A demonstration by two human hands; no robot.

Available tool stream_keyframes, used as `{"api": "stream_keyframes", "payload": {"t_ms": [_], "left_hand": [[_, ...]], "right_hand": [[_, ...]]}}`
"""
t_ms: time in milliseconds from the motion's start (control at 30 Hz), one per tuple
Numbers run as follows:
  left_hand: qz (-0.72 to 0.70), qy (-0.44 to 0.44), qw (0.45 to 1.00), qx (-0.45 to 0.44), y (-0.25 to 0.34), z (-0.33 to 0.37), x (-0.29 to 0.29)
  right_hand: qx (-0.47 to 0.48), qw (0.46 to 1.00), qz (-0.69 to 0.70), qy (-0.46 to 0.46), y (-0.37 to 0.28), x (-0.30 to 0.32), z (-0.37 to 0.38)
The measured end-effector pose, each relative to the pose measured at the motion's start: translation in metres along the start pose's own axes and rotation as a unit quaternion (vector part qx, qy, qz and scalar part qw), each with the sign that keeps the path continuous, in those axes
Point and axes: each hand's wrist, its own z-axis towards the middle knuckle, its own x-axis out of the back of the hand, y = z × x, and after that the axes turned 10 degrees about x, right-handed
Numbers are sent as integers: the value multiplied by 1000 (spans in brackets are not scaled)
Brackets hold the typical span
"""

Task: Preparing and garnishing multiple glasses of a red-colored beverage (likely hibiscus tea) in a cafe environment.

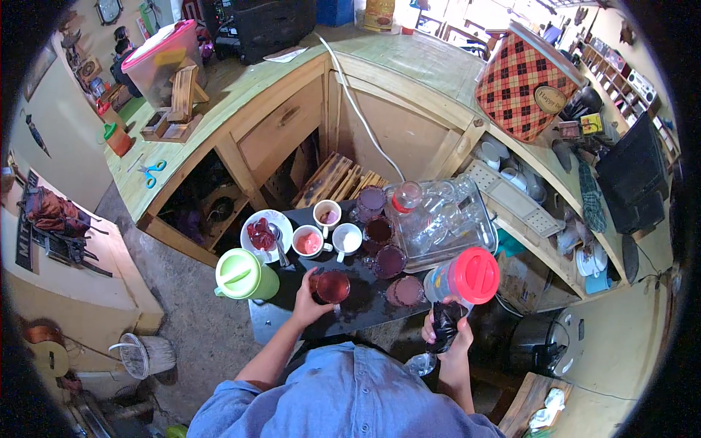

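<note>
My left hand [310, 303] is wrapped around a glass mug [334, 287] of reddish-brown liquid standing on the dark table [281, 321]. My right hand [458, 339] grips a crumpled black plastic bag [445, 326] at the table's right edge, just below a clear pitcher with a red lid [475, 275]. A clear, shiny object [421, 363] shows under that hand; its kind is unclear. Several glass mugs of dark purple liquid [391, 261] stand in a column at the middle, with a paler pinkish one [405, 291] nearest my right hand.
Left of the mugs are white cups [347, 239] with powders, a bowl [252, 219] of dark red pieces with spoons, and a green-lidded pitcher [247, 275]. A clear tray of upturned glasses [438, 215] lies at right. Wooden counters surround the table; scissors [152, 174] rest on the left one.
</note>
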Motion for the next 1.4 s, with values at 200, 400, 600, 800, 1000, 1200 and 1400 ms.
{"api": "stream_keyframes", "payload": {"t_ms": [200,400,600,800,1000,1200,1400], "left_hand": [[91,139,986,-18,-13,-2,-31],[-28,35,997,-57,-15,5,-13],[12,13,999,31,-10,1,-13],[77,102,990,-53,-19,-1,-18],[-22,-6,999,-32,-22,4,-4],[169,9,980,-108,-19,12,2],[51,-13,996,-65,-30,11,-3]], "right_hand": [[-7,998,16,-56,12,-12,11],[-11,980,-190,-61,32,-28,15],[-36,916,-394,-67,78,-40,14],[-52,878,-476,-25,120,-40,8],[-11,847,-531,8,151,-31,-1],[18,838,-546,7,162,-31,-2],[33,822,-568,7,167,-34,-4]]}}
